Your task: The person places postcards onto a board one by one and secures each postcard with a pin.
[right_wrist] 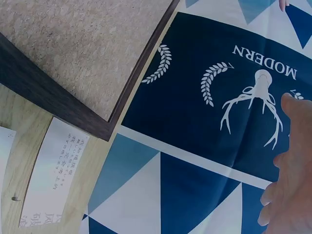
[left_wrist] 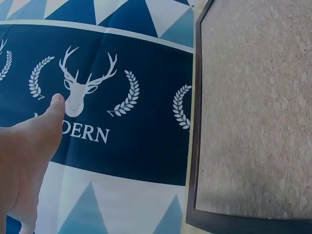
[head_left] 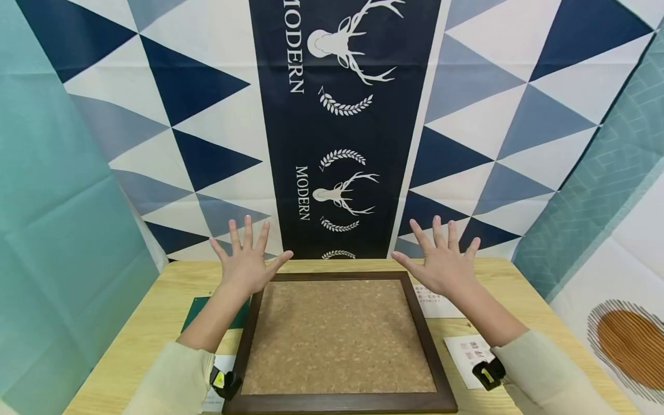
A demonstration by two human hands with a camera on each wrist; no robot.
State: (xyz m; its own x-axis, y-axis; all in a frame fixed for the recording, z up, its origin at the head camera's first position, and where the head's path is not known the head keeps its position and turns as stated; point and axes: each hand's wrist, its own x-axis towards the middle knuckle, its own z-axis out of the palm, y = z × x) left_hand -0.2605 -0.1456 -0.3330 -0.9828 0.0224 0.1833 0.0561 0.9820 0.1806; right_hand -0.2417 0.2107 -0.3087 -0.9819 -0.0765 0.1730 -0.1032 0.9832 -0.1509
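Observation:
A cork board (head_left: 339, 340) with a dark brown wooden frame (head_left: 339, 403) lies on the light wood table. My left hand (head_left: 246, 268) is raised near the board's far left corner, fingers spread wide and holding nothing. On the other side, my right hand (head_left: 447, 268) is held up by the far right corner, its fingers spread too and its palm bare. A white card (head_left: 436, 304) with red writing lies under the right forearm. Nearer to me is a second white card (head_left: 469, 354), partly behind the wrist camera.
A dark green card (head_left: 196, 311) sits left of the board, partly covered by the left forearm. Below it is a white card (head_left: 215, 397). A small pin (right_wrist: 15, 197) lies between the right-hand cards. Patterned cloth (head_left: 342, 132) hangs behind the table.

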